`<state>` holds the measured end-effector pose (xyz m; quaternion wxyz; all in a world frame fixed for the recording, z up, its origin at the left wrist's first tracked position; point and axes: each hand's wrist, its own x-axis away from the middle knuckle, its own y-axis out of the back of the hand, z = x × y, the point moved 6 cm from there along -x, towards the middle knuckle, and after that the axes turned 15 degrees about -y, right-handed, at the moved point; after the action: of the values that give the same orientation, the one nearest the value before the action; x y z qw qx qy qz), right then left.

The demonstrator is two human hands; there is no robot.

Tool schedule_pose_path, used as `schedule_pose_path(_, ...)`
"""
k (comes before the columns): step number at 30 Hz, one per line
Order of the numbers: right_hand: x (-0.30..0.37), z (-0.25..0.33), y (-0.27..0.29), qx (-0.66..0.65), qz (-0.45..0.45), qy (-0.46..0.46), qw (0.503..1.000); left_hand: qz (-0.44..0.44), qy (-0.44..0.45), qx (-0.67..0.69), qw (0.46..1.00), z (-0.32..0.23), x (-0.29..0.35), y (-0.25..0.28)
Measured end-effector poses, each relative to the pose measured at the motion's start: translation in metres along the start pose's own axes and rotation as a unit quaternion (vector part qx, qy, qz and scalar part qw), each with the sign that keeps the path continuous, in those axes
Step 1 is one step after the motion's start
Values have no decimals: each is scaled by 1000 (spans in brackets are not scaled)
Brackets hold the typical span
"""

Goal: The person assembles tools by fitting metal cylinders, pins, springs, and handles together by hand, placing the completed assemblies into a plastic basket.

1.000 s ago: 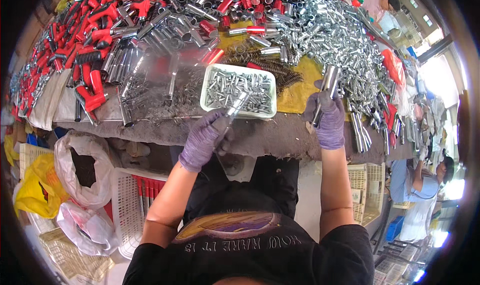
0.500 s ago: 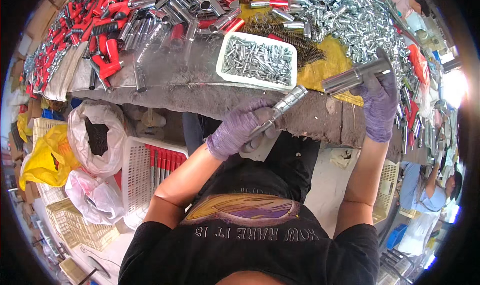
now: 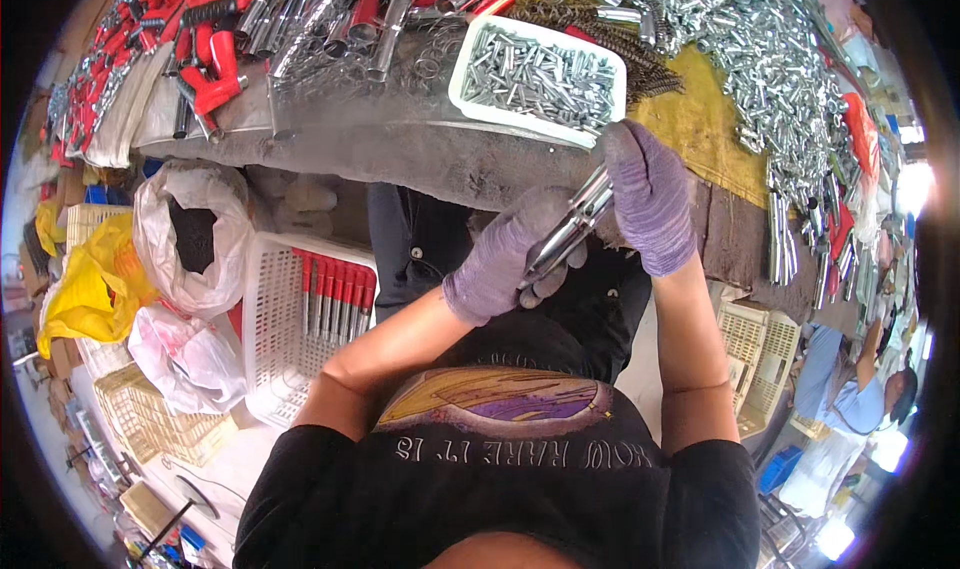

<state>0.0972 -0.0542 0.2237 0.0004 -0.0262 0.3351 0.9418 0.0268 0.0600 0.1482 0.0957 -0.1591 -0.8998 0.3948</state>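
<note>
A shiny chrome metal tube (image 3: 570, 234) slants up to the right between my two gloved hands, in front of my lap. My left hand (image 3: 508, 256) is wrapped round its lower part. My right hand (image 3: 650, 197) closes over the upper end, fingers pointing up, so that end is hidden. Both hands wear purple-grey knit gloves. Just beyond my right fingertips stands a white plastic tray (image 3: 462, 97) heaped with small metal pins. The wide flanged tube seen earlier cannot be made out now.
Red-handled metal parts (image 3: 212, 74) lie piled at the far left of the cloth-covered bench, small shiny fittings (image 3: 775, 104) at the right. Dark springs (image 3: 640, 64) lie behind the tray. Left of me are a white crate (image 3: 262, 369) with red-topped tubes and open sacks (image 3: 200, 324).
My right hand has moved left and inward from the bench's right side, onto the upper end of the tube in my left hand. The flanged tube it carried no longer shows.
</note>
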Motion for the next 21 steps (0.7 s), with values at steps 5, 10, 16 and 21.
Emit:
schedule_pose_path(5,-1,3,-15,-21,46,-22,998,14,-16,-39,999,-2,5,5)
schedule_pose_path(10,-14,9,-25,35,137,-17,990,-7,-5,-58,998,-10,16,24)
schedule_pose_path(16,-74,14,-39,264,75,118,954,-33,-9,-102,994,-11,27,45)
schedule_pose_path(21,-94,10,-84,439,202,131,866,-57,-27,-76,995,-14,31,52)
